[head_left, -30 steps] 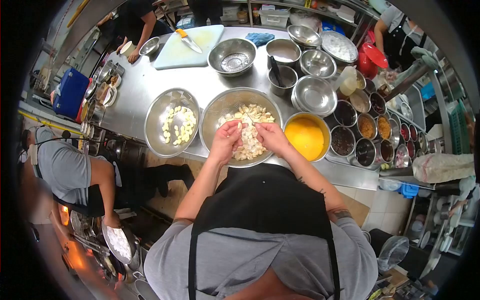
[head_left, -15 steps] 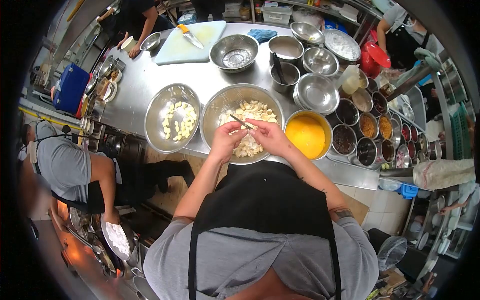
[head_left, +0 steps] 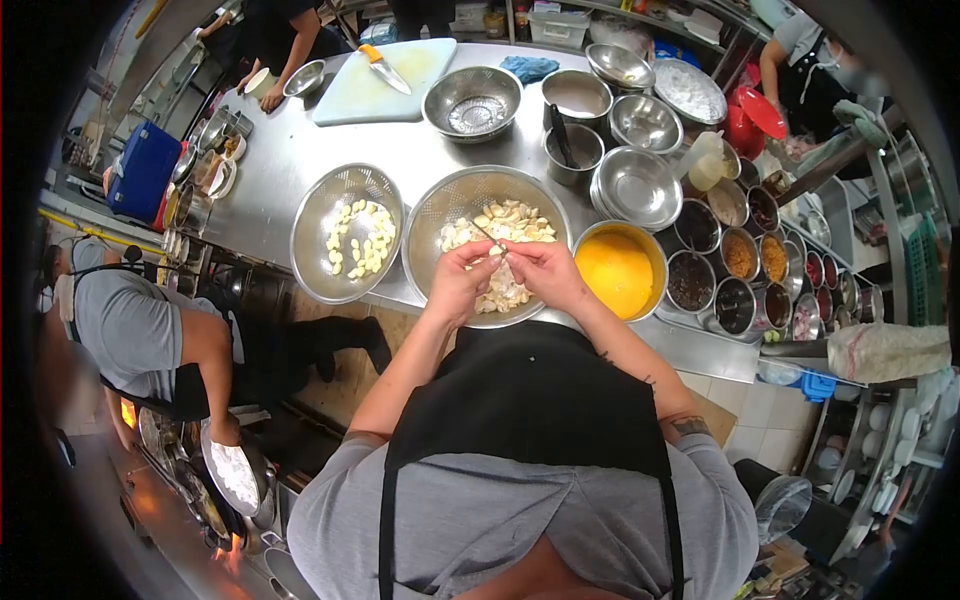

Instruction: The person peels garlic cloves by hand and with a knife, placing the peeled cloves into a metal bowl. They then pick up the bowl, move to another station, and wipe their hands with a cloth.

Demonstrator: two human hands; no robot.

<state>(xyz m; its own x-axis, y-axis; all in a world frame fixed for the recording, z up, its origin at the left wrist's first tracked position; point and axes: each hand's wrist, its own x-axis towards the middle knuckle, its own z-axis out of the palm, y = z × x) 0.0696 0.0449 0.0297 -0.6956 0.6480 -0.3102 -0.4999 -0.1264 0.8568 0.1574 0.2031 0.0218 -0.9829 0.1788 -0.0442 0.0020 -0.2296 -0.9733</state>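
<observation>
Over the large perforated steel bowl (head_left: 425, 225), my two hands meet at the fingertips. Several unpeeled garlic cloves (head_left: 515, 222) fill that bowl's middle. My left hand (head_left: 462, 280) is closed in a pinch on a pale garlic clove (head_left: 496, 250). A small knife (head_left: 485, 234) points up and to the left from the closed fingers of my right hand (head_left: 543, 272); its handle is mostly hidden. To the left, several peeled garlic cloves (head_left: 375, 245) lie in a second perforated bowl (head_left: 312, 270). Close by my right hand stands a pot of yellow liquid (head_left: 615, 270).
Behind the bowls are a cutting board (head_left: 340, 95) with an orange-handled knife (head_left: 385, 70) and an empty steel bowl (head_left: 472, 105). Stacked bowls (head_left: 637, 188) and several ingredient pots (head_left: 735, 255) crowd the right. A co-worker (head_left: 150, 320) at left holds a pan near flames (head_left: 232, 555).
The knife blade has turned steeper and shifted slightly right. My hands stay together over the bowl, with the fingers slightly rearranged. At left, the co-worker's pan has moved a little.
</observation>
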